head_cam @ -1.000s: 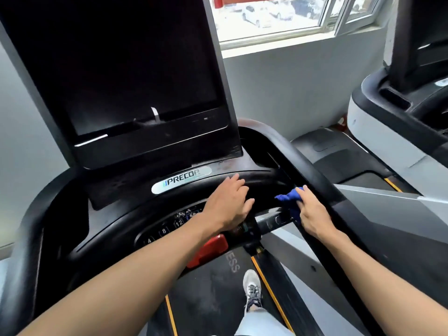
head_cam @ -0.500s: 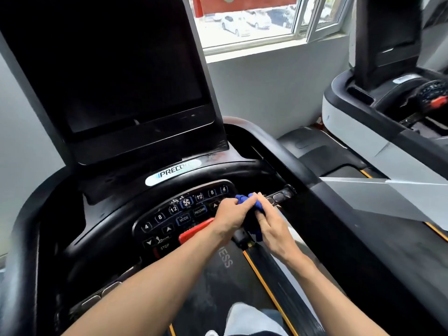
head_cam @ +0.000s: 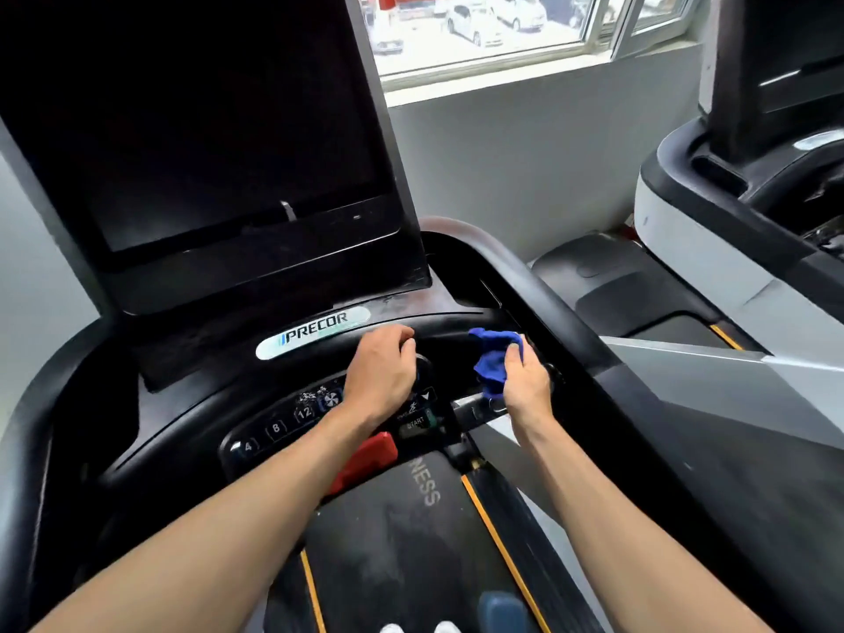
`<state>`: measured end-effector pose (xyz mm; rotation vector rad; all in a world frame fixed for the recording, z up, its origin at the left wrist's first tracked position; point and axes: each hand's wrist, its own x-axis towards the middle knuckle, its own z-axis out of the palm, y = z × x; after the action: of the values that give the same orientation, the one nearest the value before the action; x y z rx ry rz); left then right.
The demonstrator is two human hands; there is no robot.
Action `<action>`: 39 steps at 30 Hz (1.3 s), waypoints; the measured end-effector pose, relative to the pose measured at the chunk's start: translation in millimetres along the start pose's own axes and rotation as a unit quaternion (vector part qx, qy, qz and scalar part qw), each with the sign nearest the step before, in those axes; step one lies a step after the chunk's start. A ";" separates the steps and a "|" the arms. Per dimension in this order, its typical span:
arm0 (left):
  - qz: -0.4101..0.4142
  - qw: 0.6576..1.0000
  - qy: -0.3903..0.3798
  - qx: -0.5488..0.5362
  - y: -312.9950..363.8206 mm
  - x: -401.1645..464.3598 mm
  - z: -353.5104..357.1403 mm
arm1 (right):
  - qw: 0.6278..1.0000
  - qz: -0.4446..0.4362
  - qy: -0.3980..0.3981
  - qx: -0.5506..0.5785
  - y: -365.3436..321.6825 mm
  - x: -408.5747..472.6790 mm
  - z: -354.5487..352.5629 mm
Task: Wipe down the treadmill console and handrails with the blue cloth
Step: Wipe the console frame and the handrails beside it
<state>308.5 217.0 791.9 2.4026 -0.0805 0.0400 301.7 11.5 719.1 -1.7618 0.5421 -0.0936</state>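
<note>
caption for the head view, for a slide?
Right hand holds blue cloth at console; left hand grips the front bar.

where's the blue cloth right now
The crumpled blue cloth is in the right hand, at the right end of the black treadmill console, just right of the left hand.

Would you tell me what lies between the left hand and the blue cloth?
In the head view, only a bare stretch of the black handlebar lies between the left hand and the blue cloth.
</note>
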 end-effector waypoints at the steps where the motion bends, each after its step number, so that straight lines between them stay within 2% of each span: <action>1: 0.008 1.000 -0.001 0.029 -7.9 11.2 -5.6 | 0.999 -0.006 0.005 -0.031 5.1 21.9 5.2; 5: 0.034 0.987 -0.066 0.141 -47.5 43.6 -21.5 | 0.974 -0.011 0.017 -0.224 -7.2 57.0 23.4; 6: 0.035 0.981 -0.086 0.173 -57.9 48.9 -24.5 | 0.970 -0.015 0.003 -0.241 -6.0 65.6 28.5; 10: 0.028 0.961 -0.123 0.245 -90.3 58.6 -34.8 | 0.984 -0.072 -0.110 -0.121 -3.6 71.9 47.6; 12: 0.049 0.956 -0.121 0.262 -99.1 59.8 -37.2 | 0.970 -0.128 -0.164 -0.122 -9.3 73.9 60.7; 16: 0.061 0.958 -0.116 0.256 -103.2 61.7 -39.0 | 0.876 -0.262 -0.333 -0.232 -37.8 76.7 96.7; 18: 0.062 0.960 -0.110 0.248 -102.2 62.6 -38.9 | 0.821 -0.332 -0.375 -0.275 -55.7 76.1 114.5; 20: 0.059 0.962 -0.104 0.246 -101.1 62.8 -38.2 | 0.798 -0.361 -0.382 -0.295 -62.3 80.2 121.7; 22: 0.053 0.963 -0.093 0.248 -101.0 64.5 -36.6 | 0.806 -0.374 -0.363 -0.279 -56.9 86.2 111.2; 24: 0.044 0.963 -0.089 0.250 -100.3 65.9 -34.8 | 0.840 -0.362 -0.314 -0.256 -40.4 98.8 85.2; 27: 0.031 0.965 -0.082 0.247 -99.7 67.7 -32.0 | 0.903 -0.287 -0.191 -0.257 -13.8 125.1 31.2; 29: 0.028 0.967 -0.076 0.241 -99.6 68.5 -30.7 | 0.925 -0.209 -0.140 -0.284 -4.9 136.4 10.0; 31: 0.026 0.968 -0.071 0.238 -100.2 68.5 -29.4 | 0.922 -0.195 -0.129 -0.309 -7.5 135.6 16.2; 32: 0.024 0.969 -0.070 0.236 -100.8 68.0 -28.6 | 0.913 -0.216 -0.140 -0.316 -12.3 130.5 27.2; 36: 0.022 0.970 -0.064 0.233 -101.0 65.9 -28.4 | 0.847 -0.346 -0.241 -0.325 -51.1 85.5 101.3; 37: 0.022 0.971 -0.064 0.231 -100.8 65.5 -28.9 | 0.846 -0.355 -0.268 -0.294 -61.6 75.9 119.9; 39: 0.016 0.973 -0.062 0.220 -100.8 65.2 -30.1 | 0.820 -0.377 -0.336 -0.269 -70.9 68.2 142.3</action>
<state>380.3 308.6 749.9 2.8460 -0.1850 -0.0867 433.0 123.3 732.3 -2.2967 -0.7421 0.1506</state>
